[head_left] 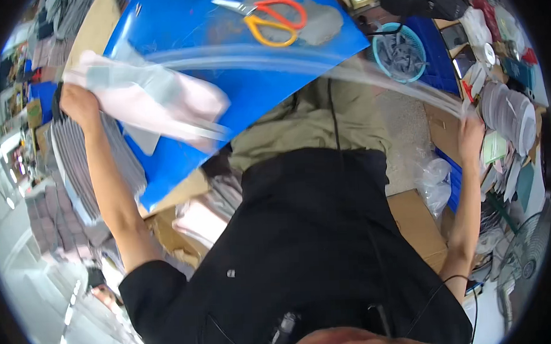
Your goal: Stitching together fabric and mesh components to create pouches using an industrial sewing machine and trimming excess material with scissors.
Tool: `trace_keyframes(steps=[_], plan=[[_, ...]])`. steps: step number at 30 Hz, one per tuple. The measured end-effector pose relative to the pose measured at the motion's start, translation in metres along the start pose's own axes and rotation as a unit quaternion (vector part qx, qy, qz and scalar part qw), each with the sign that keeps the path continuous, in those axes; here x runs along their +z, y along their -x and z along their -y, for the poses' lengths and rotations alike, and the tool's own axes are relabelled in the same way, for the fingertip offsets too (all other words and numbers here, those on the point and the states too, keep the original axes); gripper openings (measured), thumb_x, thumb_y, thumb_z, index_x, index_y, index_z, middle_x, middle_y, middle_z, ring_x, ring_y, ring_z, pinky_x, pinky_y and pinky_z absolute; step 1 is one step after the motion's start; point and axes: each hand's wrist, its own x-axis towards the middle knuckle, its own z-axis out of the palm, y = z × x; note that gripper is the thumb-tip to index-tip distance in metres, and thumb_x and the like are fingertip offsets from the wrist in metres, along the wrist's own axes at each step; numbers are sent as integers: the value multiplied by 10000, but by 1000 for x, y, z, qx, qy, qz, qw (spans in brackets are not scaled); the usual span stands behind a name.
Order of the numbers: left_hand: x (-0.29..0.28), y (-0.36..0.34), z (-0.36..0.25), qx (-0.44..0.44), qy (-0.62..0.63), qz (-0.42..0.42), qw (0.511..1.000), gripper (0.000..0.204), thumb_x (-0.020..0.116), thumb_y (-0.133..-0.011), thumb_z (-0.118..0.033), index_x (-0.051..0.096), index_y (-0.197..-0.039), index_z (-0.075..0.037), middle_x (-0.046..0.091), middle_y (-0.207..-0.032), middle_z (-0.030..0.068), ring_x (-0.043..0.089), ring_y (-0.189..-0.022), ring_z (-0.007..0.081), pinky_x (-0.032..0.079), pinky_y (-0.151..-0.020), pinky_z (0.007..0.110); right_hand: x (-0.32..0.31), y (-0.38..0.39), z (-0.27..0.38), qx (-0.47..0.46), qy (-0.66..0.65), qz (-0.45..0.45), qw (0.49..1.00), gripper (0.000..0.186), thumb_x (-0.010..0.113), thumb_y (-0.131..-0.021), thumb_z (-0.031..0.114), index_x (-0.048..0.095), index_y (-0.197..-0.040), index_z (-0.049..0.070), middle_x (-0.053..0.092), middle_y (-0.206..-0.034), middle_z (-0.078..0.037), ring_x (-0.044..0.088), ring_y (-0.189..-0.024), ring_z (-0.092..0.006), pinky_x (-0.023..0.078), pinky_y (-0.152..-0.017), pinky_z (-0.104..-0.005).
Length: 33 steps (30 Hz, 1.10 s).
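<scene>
While both arms are spread well apart, a stack of folded grey cloth [91, 174] is seen at the left, partly covered by the left forearm. Just above it, the left end of a folded pink cloth [189, 105] is gripped by the closed left hand [80, 105]. The pink cloth is held slanting over the left part of a blue tabletop [180, 19], and its middle is crossed by a pale grey-green band [158, 82]; both are blurred. Near the far edge of the table, scissors [247, 9] with orange and yellow handles are laid open beside a grey patch. From the pink cloth a long clear strip [407, 90], also blurred, is stretched rightward across the table and past its edge. Beyond the table, grey scraps are held in a turquoise basket [376, 52]. Farther right, the strip's end is pinched by the narrowed right hand [471, 137]; the exact placing of its fingers cannot be told. Just beside that hand, a roll of pale ribbon [510, 115] is seen.
</scene>
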Motion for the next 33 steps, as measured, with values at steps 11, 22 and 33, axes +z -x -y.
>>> trace_keyframes(steps=[11, 22, 33], plan=[[-125, -41, 131, -119, -800, 31, 587, 110, 648, -912, -216, 712, -963, -142, 714, -903, 82, 707, -809, 245, 573, -690, 396, 158, 144, -217, 553, -632, -112, 532, 311, 606, -1035, 325, 605, -1255, 105, 645, -1003, -22, 633, -808, -208, 535, -674, -385], [-136, -46, 6, 36, -565, -170, 806, 283, 536, -980, -223, 722, -884, -34, 729, -811, 151, 696, -744, 275, 531, -685, 407, 53, -24, 56, 190, -635, -190, 724, 449, 534, -1057, 261, 566, -1368, -61, 688, -1235, -180, 665, -1135, -265, 509, -997, -365], [-37, -12, -130, 61, 43, -44, 996, 399, 472, -1122, -252, 703, -1080, 71, 756, -985, 93, 671, -881, 117, 506, -802, 242, -38, -169, 404, -337, -650, -19, 681, 895, 830, -840, 310, 373, -1550, 13, 593, -1364, -234, 654, -1150, -301, 519, -964, -376]])
